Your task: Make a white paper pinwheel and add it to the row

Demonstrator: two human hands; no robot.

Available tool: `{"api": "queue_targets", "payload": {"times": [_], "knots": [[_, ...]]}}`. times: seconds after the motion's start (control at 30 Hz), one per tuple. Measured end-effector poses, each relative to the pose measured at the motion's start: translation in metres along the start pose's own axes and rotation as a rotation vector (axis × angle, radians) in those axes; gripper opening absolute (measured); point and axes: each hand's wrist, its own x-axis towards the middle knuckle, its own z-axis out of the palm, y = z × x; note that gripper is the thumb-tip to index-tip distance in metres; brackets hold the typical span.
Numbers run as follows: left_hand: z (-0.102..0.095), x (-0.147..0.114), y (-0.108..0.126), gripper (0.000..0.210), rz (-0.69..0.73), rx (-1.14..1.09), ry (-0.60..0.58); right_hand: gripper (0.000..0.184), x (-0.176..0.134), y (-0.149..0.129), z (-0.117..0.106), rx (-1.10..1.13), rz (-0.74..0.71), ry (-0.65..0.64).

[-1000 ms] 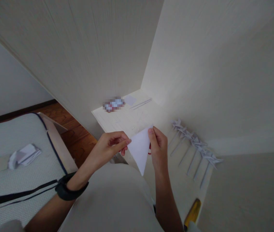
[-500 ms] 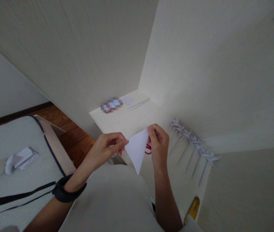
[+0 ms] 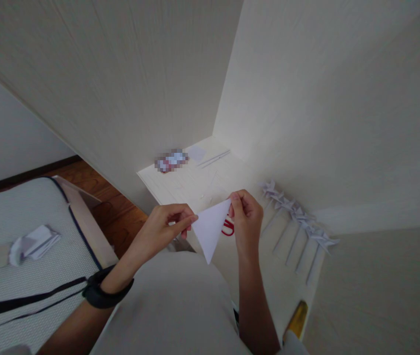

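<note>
At centre frame the white paper triangle [image 3: 209,229] hangs point-down between both hands, above the bench [image 3: 195,185]. The left hand [image 3: 165,227] pinches its left corner, the right hand [image 3: 247,219] its upper right corner, fingers closed on it. Something red, perhaps scissors [image 3: 227,229], lies behind.

White paper triangle [image 3: 210,228], red scissors [image 3: 227,228]

Cream wood-grain panels [image 3: 139,74] closing in a narrow white desk [image 3: 180,185], brightest in the far corner. Dark wooden floor [image 3: 117,217] on the left, plus a pale mattress [image 3: 28,212] with dark trim.
</note>
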Motion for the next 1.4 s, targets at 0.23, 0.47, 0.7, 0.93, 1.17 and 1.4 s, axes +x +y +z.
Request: {"api": "queue_targets", "payload": {"times": [0.23,0.47,0.7,0.93,1.17,1.4], "knots": [[-0.001,0.002,0.003,0.034,0.002,-0.009,0.040,0.041,-0.001,0.005,0.002,0.011,0.069,-0.059],[-0.001,0.002,0.002,0.032,-0.053,-0.023,0.060,0.033,-0.007,0.016,0.006,0.077,0.180,-0.196],[-0.003,0.002,-0.002,0.031,-0.069,-0.079,0.075,0.036,-0.004,0.012,0.004,0.103,0.242,-0.271],[-0.010,0.003,-0.012,0.028,-0.066,-0.191,0.216,0.032,-0.007,0.010,0.000,0.125,0.321,-0.570],[-0.007,0.005,-0.015,0.024,-0.075,-0.284,0.264,0.029,-0.008,0.015,0.003,0.102,0.370,-0.554],[-0.007,0.006,-0.011,0.022,-0.072,-0.348,0.228,0.027,-0.008,0.015,0.003,0.087,0.374,-0.512]]}}
